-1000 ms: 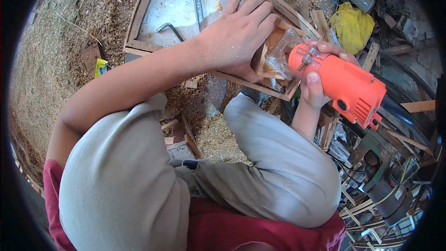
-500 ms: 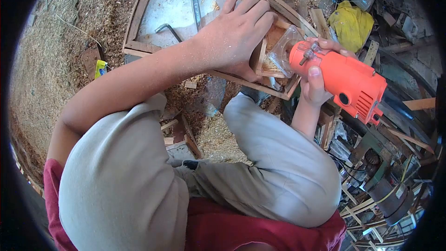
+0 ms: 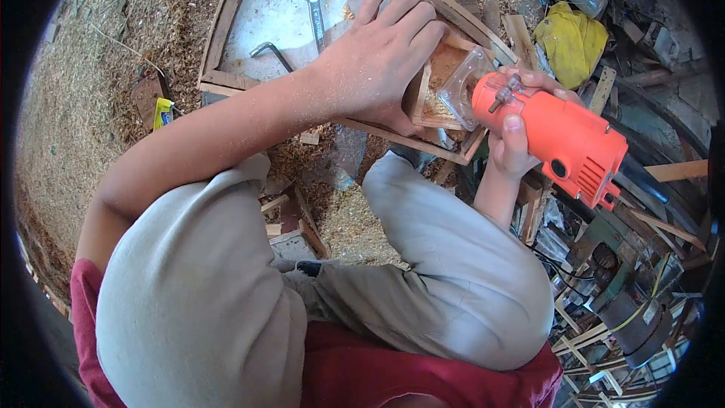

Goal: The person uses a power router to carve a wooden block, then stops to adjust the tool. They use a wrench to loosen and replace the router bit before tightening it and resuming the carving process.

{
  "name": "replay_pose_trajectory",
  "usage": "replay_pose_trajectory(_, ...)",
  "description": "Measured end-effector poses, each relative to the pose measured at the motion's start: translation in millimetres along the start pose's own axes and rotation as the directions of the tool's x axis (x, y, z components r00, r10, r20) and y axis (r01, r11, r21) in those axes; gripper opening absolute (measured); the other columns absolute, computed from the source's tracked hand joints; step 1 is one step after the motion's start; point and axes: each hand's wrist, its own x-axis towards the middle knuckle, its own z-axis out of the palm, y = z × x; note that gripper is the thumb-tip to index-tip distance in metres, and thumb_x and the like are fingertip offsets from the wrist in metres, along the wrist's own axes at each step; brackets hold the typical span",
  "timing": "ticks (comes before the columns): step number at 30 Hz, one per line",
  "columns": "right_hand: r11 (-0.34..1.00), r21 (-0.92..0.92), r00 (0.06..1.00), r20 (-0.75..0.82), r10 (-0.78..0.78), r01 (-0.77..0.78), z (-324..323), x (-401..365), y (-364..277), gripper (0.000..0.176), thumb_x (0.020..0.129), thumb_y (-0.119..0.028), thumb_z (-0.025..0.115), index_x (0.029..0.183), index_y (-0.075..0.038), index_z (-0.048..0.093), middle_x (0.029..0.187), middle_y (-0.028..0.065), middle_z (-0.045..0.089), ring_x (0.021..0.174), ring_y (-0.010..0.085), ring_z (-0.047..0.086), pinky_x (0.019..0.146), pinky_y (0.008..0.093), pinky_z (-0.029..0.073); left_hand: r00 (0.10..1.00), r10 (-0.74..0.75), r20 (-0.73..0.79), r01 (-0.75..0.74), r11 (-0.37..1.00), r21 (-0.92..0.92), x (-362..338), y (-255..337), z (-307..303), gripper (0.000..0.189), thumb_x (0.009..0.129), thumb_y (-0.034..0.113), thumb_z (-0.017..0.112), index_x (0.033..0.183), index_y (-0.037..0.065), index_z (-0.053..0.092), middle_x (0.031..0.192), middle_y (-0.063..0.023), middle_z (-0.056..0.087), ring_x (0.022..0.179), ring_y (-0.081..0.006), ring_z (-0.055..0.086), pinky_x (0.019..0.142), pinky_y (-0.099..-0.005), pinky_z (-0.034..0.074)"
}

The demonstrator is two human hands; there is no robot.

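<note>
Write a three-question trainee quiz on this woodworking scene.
1. True or false: the right hand grips the orange trimmer.
2. The wrench lies: A) on the pale board beyond the left hand; B) in the right hand; C) on a knee.
3. Fill in: the left hand holds a small ____ block.
Key: 1 true; 2 A; 3 wooden.

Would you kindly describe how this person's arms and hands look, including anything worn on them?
Both arms are bare as far as they show: no sleeves, gloves, watch or rings visible. Fine pale sawdust speckles the left hand and left forearm. The right hand is ungloved too, the right forearm plain.
</note>
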Motion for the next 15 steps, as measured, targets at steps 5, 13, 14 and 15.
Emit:
replay_pose_trajectory(5,0.999,0.007,0.997,0.061,-0.036,0.035,1.8,1.4,-2.4,0.073,0.077,-0.001,0.081,0.138,-0.010,0.042,0.118,0.0232,0.065,0.107,0.0365,0.067,0.098,0.0564,0.056,1.000,-0.008,0.015,0.008,1.000,0.010,-0.7,0.9,0.9,0.112,0.042,0.051,0.095,0.132,-0.001,0.053,0.125,-0.0160,0.054,0.129,-0.0377,0.048,0.119,-0.0571,0.026)
replay_pose_trajectory(13,0.999,0.039,0.994,0.100,-0.041,0.037,2.6,2.7,1.3,0.074,0.076,0.000,0.081,0.139,-0.011,0.043,0.119,0.0232,0.065,0.109,0.0370,0.066,0.098,0.0570,0.055,1.000,0.011,0.014,-0.012,0.999,0.036,-2.1,-0.2,1.6,0.115,0.041,0.054,0.095,0.131,-0.003,0.053,0.128,-0.0184,0.054,0.130,-0.0396,0.048,0.118,-0.0578,0.027)
replay_pose_trajectory(14,0.999,0.038,0.994,0.107,-0.037,0.033,2.7,3.1,0.5,0.074,0.076,0.000,0.080,0.139,-0.011,0.043,0.120,0.0232,0.065,0.109,0.0370,0.066,0.098,0.0570,0.055,1.000,0.013,0.001,-0.013,0.999,0.031,-2.5,-0.7,3.3,0.115,0.041,0.054,0.095,0.131,-0.003,0.053,0.128,-0.0185,0.054,0.130,-0.0396,0.048,0.118,-0.0578,0.027)
replay_pose_trajectory(15,0.999,0.038,0.994,0.108,-0.033,0.029,3.2,3.1,0.1,0.074,0.076,0.000,0.080,0.139,-0.011,0.043,0.120,0.0232,0.065,0.109,0.0370,0.066,0.098,0.0570,0.055,1.000,0.014,-0.012,-0.014,1.000,0.026,-2.5,-0.9,4.1,0.115,0.041,0.055,0.095,0.131,-0.003,0.053,0.129,-0.0185,0.054,0.130,-0.0397,0.048,0.119,-0.0578,0.027)
